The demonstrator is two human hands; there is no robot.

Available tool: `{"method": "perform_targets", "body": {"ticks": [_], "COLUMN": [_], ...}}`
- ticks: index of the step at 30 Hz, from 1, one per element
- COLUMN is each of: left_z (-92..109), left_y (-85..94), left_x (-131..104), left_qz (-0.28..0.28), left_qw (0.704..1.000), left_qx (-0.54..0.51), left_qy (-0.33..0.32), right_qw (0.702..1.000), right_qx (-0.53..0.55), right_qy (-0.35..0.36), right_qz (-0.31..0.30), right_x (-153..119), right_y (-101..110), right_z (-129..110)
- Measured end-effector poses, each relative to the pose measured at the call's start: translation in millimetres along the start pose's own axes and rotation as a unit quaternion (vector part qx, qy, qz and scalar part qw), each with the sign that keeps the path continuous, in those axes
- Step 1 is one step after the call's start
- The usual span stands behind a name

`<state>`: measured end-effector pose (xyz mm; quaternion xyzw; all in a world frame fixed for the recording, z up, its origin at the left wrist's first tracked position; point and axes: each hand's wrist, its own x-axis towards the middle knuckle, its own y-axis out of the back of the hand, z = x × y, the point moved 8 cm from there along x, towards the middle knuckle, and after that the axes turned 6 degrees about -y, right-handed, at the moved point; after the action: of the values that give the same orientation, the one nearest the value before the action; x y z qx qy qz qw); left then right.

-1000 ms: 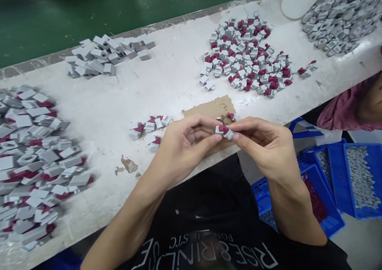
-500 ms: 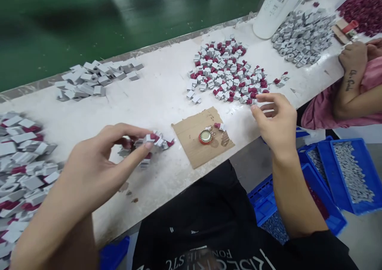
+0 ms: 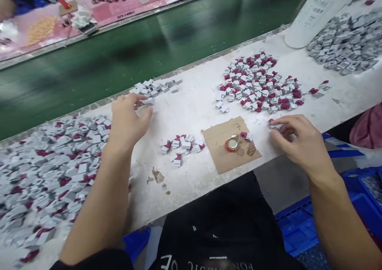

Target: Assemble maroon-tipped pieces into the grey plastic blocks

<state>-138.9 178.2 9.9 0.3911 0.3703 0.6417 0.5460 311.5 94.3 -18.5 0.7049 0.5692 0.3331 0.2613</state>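
At the near edge of a small pile of plain grey plastic pieces [image 3: 158, 87], my left hand [image 3: 129, 120] has its thumb and forefinger apart around a piece; no firm grip shows. My right hand [image 3: 301, 140] pinches a small grey-and-maroon plastic piece [image 3: 275, 126] to the right of the cardboard square [image 3: 219, 158]. A red-rimmed round metal cap [image 3: 232, 143] lies on that cardboard, with another joined grey-and-maroon piece [image 3: 246, 135] beside it. Between the left arm and the cardboard lies a loose cluster of joined pieces [image 3: 185, 143].
A large heap of grey-and-maroon pieces [image 3: 59, 166] covers the left of the white table [image 3: 191, 190]. Another such heap [image 3: 259, 85] lies behind the cardboard. A white bottle [image 3: 313, 15] stands by a grey pile [image 3: 346, 43]. Blue crates [image 3: 301, 226] sit below the right side.
My left hand has left the cluster of joined pieces and reached back to the plain grey pile. The right hand now pinches a piece near the table's front edge. The view has shifted left.
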Motion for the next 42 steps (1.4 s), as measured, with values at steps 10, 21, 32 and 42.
{"method": "perform_targets", "body": {"ticks": [10, 21, 32, 42], "left_z": [5.4, 80.5, 114.7, 123.0], "left_y": [-21.1, -26.4, -76.0, -68.8], "left_x": [10.4, -59.0, -111.3, -118.0], "left_qz": [-0.003, -0.112, -0.213, -0.185], "left_qw": [0.999, 0.942, 0.797, 0.81], "left_qx": [-0.042, -0.309, -0.564, -0.556], "left_qy": [0.007, -0.062, 0.034, 0.014], "right_qw": [0.998, 0.968, 0.977, 0.984], "right_qx": [0.043, 0.243, 0.197, 0.139], "right_qy": [-0.034, -0.031, 0.007, 0.024], "right_qz": [0.044, -0.045, -0.085, -0.108], "right_x": [-12.2, -41.9, -44.1, -39.2], "right_y": [6.4, -10.0, -29.4, -28.9], "right_z": [4.5, -61.9, -88.5, -96.2]}}
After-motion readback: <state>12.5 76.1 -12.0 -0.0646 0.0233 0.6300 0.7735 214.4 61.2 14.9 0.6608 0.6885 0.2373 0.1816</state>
